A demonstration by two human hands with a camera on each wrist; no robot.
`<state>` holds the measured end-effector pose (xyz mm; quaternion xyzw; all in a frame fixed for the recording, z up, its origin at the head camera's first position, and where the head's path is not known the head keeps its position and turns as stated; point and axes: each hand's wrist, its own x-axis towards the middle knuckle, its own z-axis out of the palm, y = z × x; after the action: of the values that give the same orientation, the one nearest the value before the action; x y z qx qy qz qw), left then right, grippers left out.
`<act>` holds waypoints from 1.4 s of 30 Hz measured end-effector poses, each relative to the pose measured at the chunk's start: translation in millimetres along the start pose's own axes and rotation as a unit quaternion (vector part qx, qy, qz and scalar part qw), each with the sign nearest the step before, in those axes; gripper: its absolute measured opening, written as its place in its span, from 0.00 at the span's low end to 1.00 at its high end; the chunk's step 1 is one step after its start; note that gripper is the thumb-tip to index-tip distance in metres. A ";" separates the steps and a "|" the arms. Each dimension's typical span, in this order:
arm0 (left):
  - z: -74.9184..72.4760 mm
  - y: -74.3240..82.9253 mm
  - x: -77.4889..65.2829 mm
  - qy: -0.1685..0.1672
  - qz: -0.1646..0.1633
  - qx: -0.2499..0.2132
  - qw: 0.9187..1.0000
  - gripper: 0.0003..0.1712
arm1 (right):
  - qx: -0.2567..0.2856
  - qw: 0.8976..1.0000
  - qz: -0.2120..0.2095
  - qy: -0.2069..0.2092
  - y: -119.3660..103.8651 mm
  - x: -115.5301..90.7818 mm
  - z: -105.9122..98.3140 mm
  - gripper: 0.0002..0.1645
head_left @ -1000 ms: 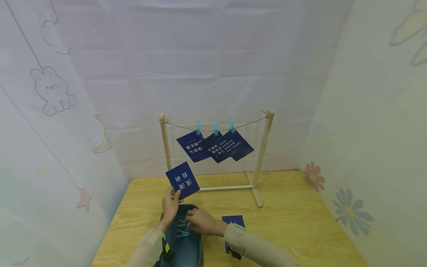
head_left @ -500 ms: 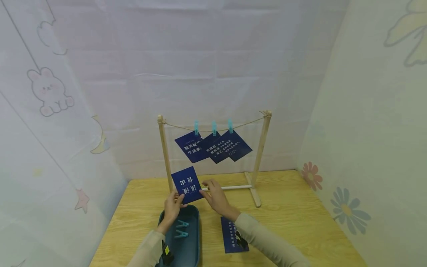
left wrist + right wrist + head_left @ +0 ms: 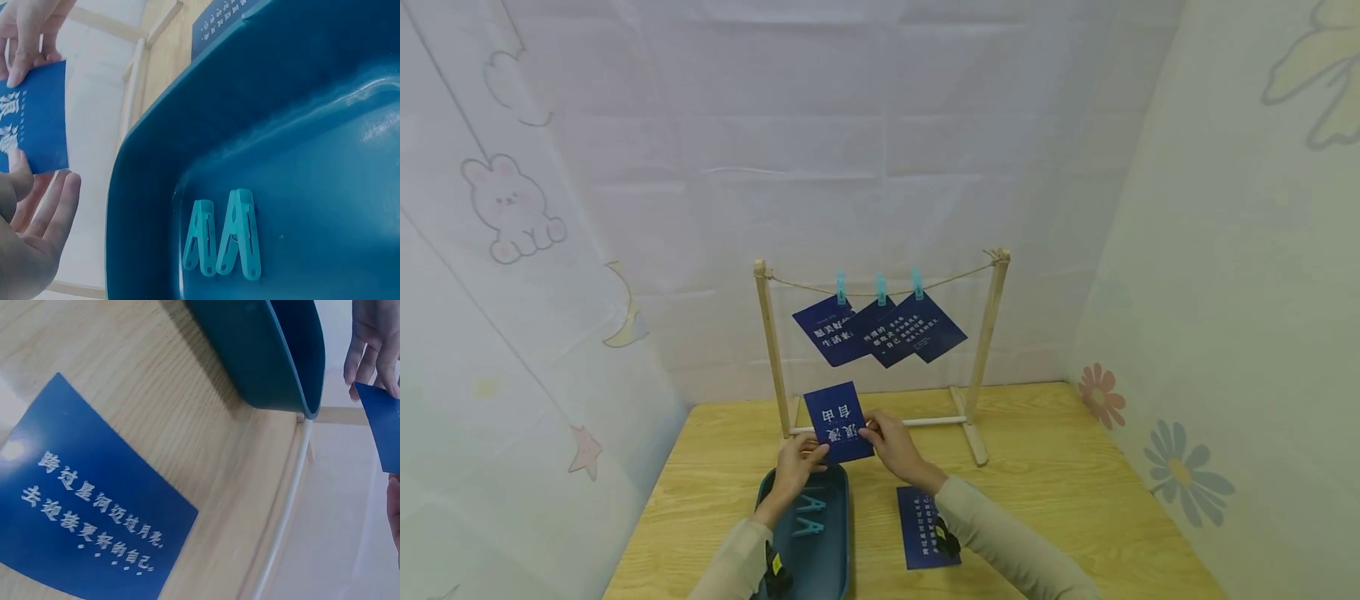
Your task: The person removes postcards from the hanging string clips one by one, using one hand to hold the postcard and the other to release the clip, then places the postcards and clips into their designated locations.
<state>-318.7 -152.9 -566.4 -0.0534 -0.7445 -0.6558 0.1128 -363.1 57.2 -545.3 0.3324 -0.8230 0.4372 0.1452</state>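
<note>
A dark blue card (image 3: 837, 422) with white characters, upside down to the head view, is held up between both hands in front of the rack. My left hand (image 3: 800, 467) pinches its lower left part, thumb on the printed face and fingers behind. At the right edge, my right hand (image 3: 891, 446) grips it with the thumb in front. In the left wrist view, the same card (image 3: 40, 119) spans both hands. Below them sits a blue tray (image 3: 842, 533), where two turquoise clothespins (image 3: 240, 234) lie side by side.
A wooden rack (image 3: 990, 333) with a sagging string stands behind. Turquoise clothespins (image 3: 882, 288) hang several overlapping blue cards (image 3: 932, 329) from it. Another blue card (image 3: 94, 500) lies on the wooden table (image 3: 1045, 500), right of the tray and partly under my right forearm.
My right hand has left the tray and taken hold of the card's right edge. The card has shifted right and slightly down and is turned straighter. My left hand has kept its grip.
</note>
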 end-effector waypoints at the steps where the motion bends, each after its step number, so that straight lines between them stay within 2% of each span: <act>1: -0.1 -0.5 0.6 -0.001 0.001 0.004 1.000 0.11 | 0.002 1.000 0.005 0.003 2.2 -2.6 -1.6 0.09; 9: -6.2 1.5 0.7 -0.003 0.008 0.006 1.000 0.13 | 0.008 0.999 0.034 0.009 32.0 -42.6 -20.9 0.08; 12: -9.5 10.6 -2.3 -0.007 0.013 0.001 1.000 0.12 | 0.017 0.998 0.059 0.002 42.4 -63.1 -26.7 0.07; 18: -9.3 37.6 -10.3 -0.020 0.019 0.008 1.000 0.12 | -0.003 0.996 0.091 0.001 56.6 -96.8 -37.8 0.05; 21: -9.3 40.7 -11.2 -0.023 0.017 0.015 0.999 0.13 | 0.001 0.995 0.100 -0.007 60.6 -109.0 -43.8 0.07; 24: -9.6 35.4 -8.9 -0.021 0.017 0.014 1.000 0.12 | 0.004 0.994 0.106 -0.019 63.4 -120.2 -49.0 0.10; 31: -10.0 5.9 0.7 0.003 0.011 0.015 1.000 0.12 | 0.005 0.991 0.125 -0.043 70.3 -140.7 -51.9 0.17; 37: -13.3 -4.6 1.6 0.011 0.013 0.033 0.999 0.12 | 0.006 0.978 0.161 -0.129 77.3 -151.8 -51.1 0.29; 42: -17.4 -5.4 1.6 0.023 0.009 0.048 0.999 0.11 | -0.002 0.968 0.170 -0.186 80.1 -155.8 -52.5 0.28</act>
<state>-319.8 -171.0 -569.2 -0.0390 -0.7719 -0.6194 0.1382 -305.0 197.3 -647.5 0.2627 -0.8810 0.3840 -0.0861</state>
